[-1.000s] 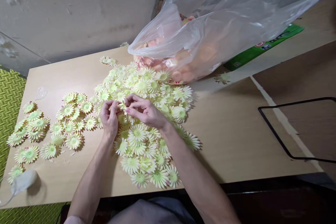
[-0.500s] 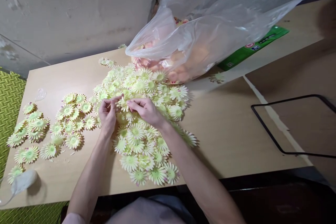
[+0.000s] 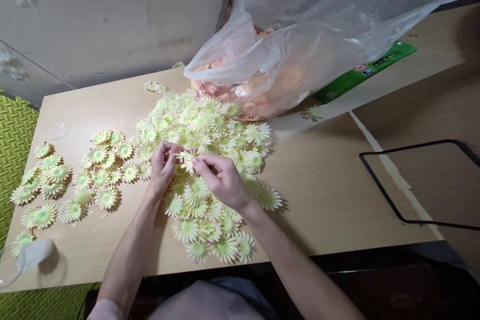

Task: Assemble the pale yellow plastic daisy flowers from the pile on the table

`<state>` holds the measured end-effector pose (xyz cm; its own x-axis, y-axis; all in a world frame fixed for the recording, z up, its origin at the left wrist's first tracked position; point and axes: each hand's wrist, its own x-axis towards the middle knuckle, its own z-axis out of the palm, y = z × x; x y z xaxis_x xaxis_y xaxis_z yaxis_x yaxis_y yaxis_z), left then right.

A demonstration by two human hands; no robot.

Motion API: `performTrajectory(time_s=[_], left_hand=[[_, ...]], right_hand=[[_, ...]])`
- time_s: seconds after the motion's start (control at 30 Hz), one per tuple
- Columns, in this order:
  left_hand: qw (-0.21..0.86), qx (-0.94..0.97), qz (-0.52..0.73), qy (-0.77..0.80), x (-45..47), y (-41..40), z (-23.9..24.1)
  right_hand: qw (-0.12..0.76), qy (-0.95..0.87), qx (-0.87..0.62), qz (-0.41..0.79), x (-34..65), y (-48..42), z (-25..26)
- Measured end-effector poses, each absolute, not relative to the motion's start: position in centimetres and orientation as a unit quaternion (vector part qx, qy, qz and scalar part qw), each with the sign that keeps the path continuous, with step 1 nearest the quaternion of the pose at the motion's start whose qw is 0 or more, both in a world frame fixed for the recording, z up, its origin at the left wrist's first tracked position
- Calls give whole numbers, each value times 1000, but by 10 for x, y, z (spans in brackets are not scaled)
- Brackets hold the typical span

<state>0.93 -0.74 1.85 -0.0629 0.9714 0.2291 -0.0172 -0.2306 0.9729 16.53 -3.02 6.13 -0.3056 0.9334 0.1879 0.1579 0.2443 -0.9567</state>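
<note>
while both hands work over the front-middle of the heap, we have our left hand [image 3: 163, 162] and right hand [image 3: 222, 179] close together, fingertips clamped on one small pale yellow daisy-shaped fabric flower [image 3: 186, 160]. left thumb and forefinger pinch its left edge, right thumb and forefinger its right edge. the flower sits just above the big pile of pale yellow daisy flowers with green centres [image 3: 204, 127]; its finer detail is too small to tell.

the pile runs from the bag down to the table's near edge, and some pieces lie under our right wrist. a looser flat patch of the same flowers [image 3: 107, 160] lies just left of the left hand. a separate small cluster [image 3: 45, 177] sits well apart near the table's left edge. all of it lies on a light wooden tabletop [image 3: 330, 180].

behind the pile we see a large clear plastic bag [image 3: 318, 25] slumped on its side, touching the pile's far edge, with pinkish-orange pieces [image 3: 262, 85] inside. a flat green printed packet [image 3: 369, 71] sticks out from under it on the right. one stray flower [image 3: 313, 112] lies alone by the bag's base.

a black wire rectangular frame [image 3: 412, 149] sits on the darker surface to the right, well apart from both hands. in the front-left corner there's a whitish lump [image 3: 37, 254]; we can't tell what it is. a green chevron-embossed foam mat [image 3: 15, 125] lies left of the table.
</note>
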Motion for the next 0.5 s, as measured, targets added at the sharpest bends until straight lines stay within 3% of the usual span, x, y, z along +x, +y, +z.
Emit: performTrajectory(time_s=[0.17,0.33,0.5], left_hand=[[507,522,589,351,7,-4,14],[488,497,594,402,6,-3,9],[538,403,613,416,5,0,7]], right_hand=[[434,-577,-434,539,167,-8,52],[440,-578,-416,547,157,-3,48],[426,-593,-401,552,154,-7,46]])
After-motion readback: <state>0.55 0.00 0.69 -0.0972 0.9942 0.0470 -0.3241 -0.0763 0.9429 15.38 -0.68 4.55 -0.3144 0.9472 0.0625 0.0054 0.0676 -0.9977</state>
